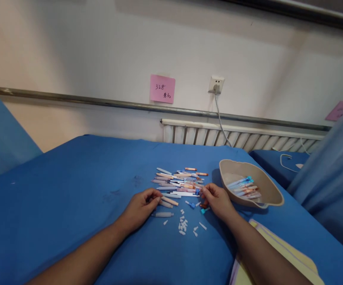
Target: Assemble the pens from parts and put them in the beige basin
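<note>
My left hand point(143, 206) is closed in a pinch at the left end of a peach pen barrel point(171, 201). Just below it lies a grey translucent pen barrel point(163, 214). My right hand point(217, 200) has its thumb and index finger together at the right edge of a pile of pen parts point(179, 184); what they pinch is too small to make out. Beneath those fingers are a blue clip piece point(191, 205) and a teal clip piece point(204, 211). Several small white cone tips point(182, 225) lie scattered between my forearms.
A beige plastic basin point(271, 190) at the right contains several pens point(244, 188). Yellow striped cloth point(290, 249) lies under my right forearm. Blue sheeting point(85, 190) covers the table. Behind it are a white radiator point(189, 134) and a plugged-in cord point(219, 111); a blue curtain point(334, 170) hangs right.
</note>
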Demonstrator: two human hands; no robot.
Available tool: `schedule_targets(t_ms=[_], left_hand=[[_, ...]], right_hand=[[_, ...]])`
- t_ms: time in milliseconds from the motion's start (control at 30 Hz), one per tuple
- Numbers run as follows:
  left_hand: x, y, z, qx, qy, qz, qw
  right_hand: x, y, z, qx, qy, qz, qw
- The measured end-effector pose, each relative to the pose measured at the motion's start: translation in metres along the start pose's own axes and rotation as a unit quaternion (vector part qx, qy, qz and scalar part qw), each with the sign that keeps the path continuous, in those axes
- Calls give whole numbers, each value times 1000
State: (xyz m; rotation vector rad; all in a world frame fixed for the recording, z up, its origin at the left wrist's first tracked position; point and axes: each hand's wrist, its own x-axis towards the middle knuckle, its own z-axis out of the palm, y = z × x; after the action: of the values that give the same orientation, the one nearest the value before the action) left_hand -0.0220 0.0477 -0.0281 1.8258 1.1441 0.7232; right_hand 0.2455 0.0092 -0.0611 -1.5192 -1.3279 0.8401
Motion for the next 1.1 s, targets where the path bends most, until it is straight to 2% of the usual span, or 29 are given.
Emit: schedule_targets(t_ms=[167, 467, 600, 800, 1100], left_hand=[[0, 2, -1, -22, 3, -15, 1000], [-1, -4, -1, -29, -5, -12, 999], [-2, -4, 0, -32, -7, -20, 999], [-2, 0, 1, -13, -9, -17, 1000], [-3, 0, 4, 2, -25, -4, 1000]], right_hand=[[-1, -1, 6, -9, 18, -1, 1000], [-4, -3, 13, -99, -40, -85, 991], [-8, -4, 14, -144, -70, -94, 983], [-10, -7, 6, -244, -82, -107, 960], [-14, -14, 4, -289, -106, -95, 947]])
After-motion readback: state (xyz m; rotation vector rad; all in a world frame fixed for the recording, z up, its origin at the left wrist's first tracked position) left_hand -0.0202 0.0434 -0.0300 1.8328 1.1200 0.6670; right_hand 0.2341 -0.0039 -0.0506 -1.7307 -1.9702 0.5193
